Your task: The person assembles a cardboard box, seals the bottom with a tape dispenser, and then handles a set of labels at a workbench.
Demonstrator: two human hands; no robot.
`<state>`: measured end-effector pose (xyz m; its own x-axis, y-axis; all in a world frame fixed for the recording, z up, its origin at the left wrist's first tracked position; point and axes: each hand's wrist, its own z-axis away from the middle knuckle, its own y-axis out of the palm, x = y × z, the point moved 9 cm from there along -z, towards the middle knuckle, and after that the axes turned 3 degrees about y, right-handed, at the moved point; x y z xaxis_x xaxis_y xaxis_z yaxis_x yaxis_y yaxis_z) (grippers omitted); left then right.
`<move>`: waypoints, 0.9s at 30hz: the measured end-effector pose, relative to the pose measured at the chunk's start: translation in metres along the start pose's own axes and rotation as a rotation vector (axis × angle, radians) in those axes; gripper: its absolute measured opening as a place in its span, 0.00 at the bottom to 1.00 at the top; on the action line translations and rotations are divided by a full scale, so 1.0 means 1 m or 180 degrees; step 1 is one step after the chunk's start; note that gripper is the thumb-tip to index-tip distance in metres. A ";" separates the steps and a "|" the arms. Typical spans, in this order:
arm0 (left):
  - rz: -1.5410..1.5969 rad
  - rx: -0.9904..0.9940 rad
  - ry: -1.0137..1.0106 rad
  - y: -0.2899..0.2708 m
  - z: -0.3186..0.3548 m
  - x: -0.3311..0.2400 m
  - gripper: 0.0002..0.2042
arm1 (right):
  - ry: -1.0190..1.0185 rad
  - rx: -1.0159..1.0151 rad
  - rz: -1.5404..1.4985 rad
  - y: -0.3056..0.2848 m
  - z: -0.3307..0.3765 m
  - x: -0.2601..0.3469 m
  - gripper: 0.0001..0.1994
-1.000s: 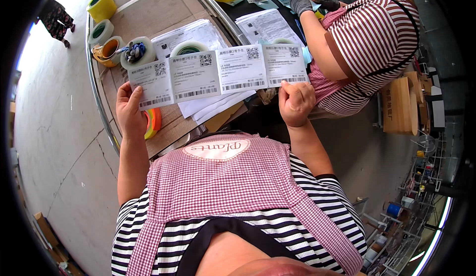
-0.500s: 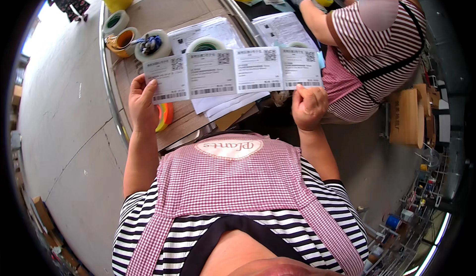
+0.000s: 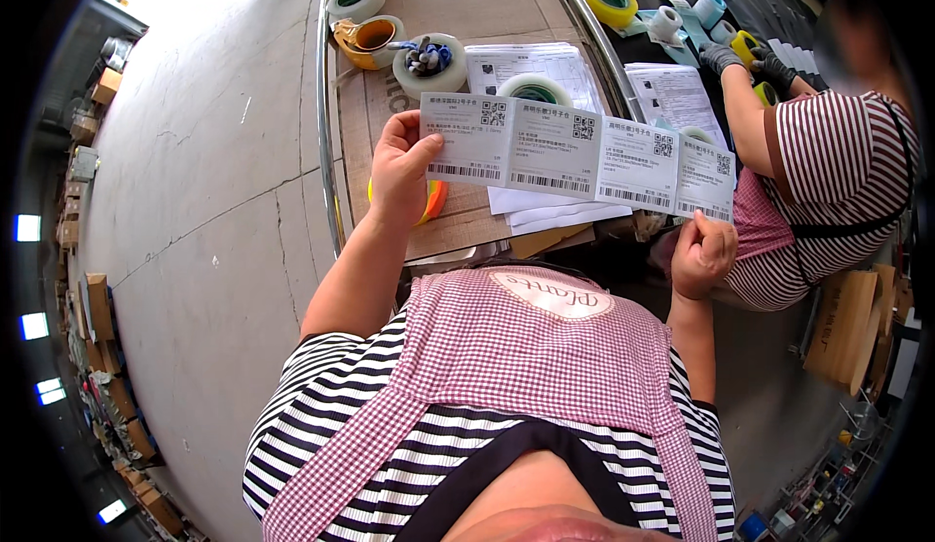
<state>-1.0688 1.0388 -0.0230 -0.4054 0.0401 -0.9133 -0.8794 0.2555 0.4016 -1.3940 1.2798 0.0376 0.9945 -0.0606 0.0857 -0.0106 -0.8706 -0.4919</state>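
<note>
A strip of joined white labels (image 3: 552, 149), printed with square codes and barcodes, stretches between my two hands above the table's near edge. My left hand (image 3: 403, 164) pinches its left end, thumb on the front. At the lower right corner, my right hand (image 3: 703, 253) grips the strip between thumb and curled fingers. Behind the strip, partly hidden by it, stands a roll of clear tape (image 3: 534, 88). Printed sheets (image 3: 534, 60) lie behind that roll. A bright orange and yellow ring (image 3: 435, 201) shows beside my left wrist.
Along the table's left side stand a clear tape roll (image 3: 356, 0), a brown tape roll (image 3: 370, 39) and a roll with blue-grey gloves (image 3: 429, 63) stuffed in it. To the right, a co-worker in a striped shirt (image 3: 842, 143) handles yellow tape rolls with gloved hands (image 3: 722, 58). A metal rail (image 3: 594, 31) divides the tables.
The view has swung left, so the table, strip and both hands appear further right. The strip now slants down toward its right end. Both hands keep their hold.
</note>
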 end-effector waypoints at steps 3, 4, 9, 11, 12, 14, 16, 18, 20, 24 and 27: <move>0.0008 0.0000 -0.0015 0.001 0.000 0.000 0.16 | 0.0009 -0.0020 0.0000 0.000 -0.001 -0.001 0.11; 0.0001 0.0006 -0.0016 0.002 0.000 0.000 0.16 | 0.0025 -0.0027 0.0015 0.001 0.000 -0.002 0.11; -0.0018 0.0058 -0.0015 0.008 0.001 -0.002 0.16 | 0.0093 -0.0064 -0.0018 0.001 -0.002 -0.003 0.11; 0.0002 0.0073 -0.0040 0.009 0.001 -0.001 0.16 | 0.0158 -0.0042 -0.0035 0.002 0.000 -0.006 0.11; -0.0001 0.0082 -0.0041 0.010 0.000 -0.001 0.16 | 0.0190 -0.0038 -0.0058 0.003 0.000 -0.007 0.11; -0.0005 0.0104 -0.0047 0.010 0.000 0.001 0.16 | 0.0256 -0.0030 -0.0100 0.004 0.001 -0.010 0.11; -0.0020 0.0096 -0.0052 0.011 -0.001 0.001 0.17 | 0.0387 0.0023 -0.0106 0.006 0.003 -0.012 0.10; -0.0019 0.0092 -0.0058 0.012 -0.001 0.001 0.17 | 0.0549 0.0066 -0.0143 0.010 0.005 -0.016 0.09; 0.0010 0.0104 -0.0068 0.014 -0.001 0.002 0.16 | 0.0736 0.0094 -0.0194 0.013 0.010 -0.021 0.07; -0.0008 0.0107 -0.0093 0.018 0.000 0.003 0.16 | 0.1235 0.0118 -0.0546 0.021 0.018 -0.028 0.06; -0.0012 0.0131 -0.0120 0.022 -0.003 0.007 0.16 | 0.1730 0.0250 -0.0863 0.032 0.032 -0.039 0.10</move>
<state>-1.0914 1.0420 -0.0208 -0.3918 0.0751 -0.9170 -0.8696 0.2952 0.3957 -1.4300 1.2702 -0.0096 0.7650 -0.1004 0.6362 0.2636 -0.8524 -0.4515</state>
